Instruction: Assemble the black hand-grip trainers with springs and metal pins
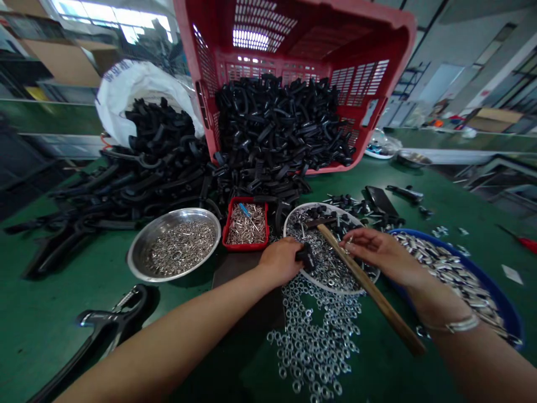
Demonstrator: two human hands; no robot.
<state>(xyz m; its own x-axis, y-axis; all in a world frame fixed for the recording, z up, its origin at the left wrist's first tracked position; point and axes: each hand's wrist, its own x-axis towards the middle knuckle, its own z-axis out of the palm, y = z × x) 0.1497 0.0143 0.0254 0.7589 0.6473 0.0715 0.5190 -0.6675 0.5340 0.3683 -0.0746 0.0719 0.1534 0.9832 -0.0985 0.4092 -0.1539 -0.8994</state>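
Note:
My left hand (282, 261) is closed around a small black plastic part (306, 256) at the left rim of a white round tray (289, 215). Above that tray my right hand (380, 253) pinches a small shiny metal piece (349, 242) between thumb and fingers; its exact kind is too small to make out. A hammer lies across the tray, its wooden handle (373, 294) slanting toward me below my right hand. Loose metal washers (316, 347) are spread on the green table in front of the tray.
A red crate (195, 67) tipped on its side spills black plastic parts (281, 123). Left are a steel bowl (134, 254) of small metal pieces, a red box (226, 238) of pins and a black hand grip (113, 319). A blue tray (514, 319) of metal parts stands right.

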